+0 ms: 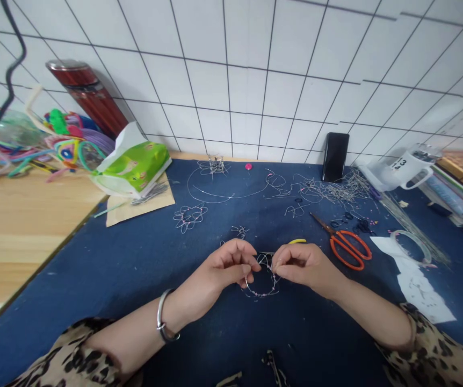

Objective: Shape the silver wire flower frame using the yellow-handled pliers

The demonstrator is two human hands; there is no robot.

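Note:
A round silver wire ring with small pink beads [261, 294] is held between my two hands over the dark blue mat. My left hand [231, 264] pinches its left side between thumb and fingers. On the right side, my right hand [298, 266] has thumb and forefinger closed on the wire. Thin wire loops rise at the top of the ring, between the fingertips. Just behind my hands lie a small wire piece [240, 231] and a yellow-handled tool [297, 241], mostly hidden by my right hand.
Orange-handled scissors [350, 248] lie right of my right hand. A beaded wire flower [190, 216] and tangled wires [336, 188] are farther back. A phone [335, 157] leans on the wall, a white mug [406, 167] beside it. Tissues [135, 166] stand back left.

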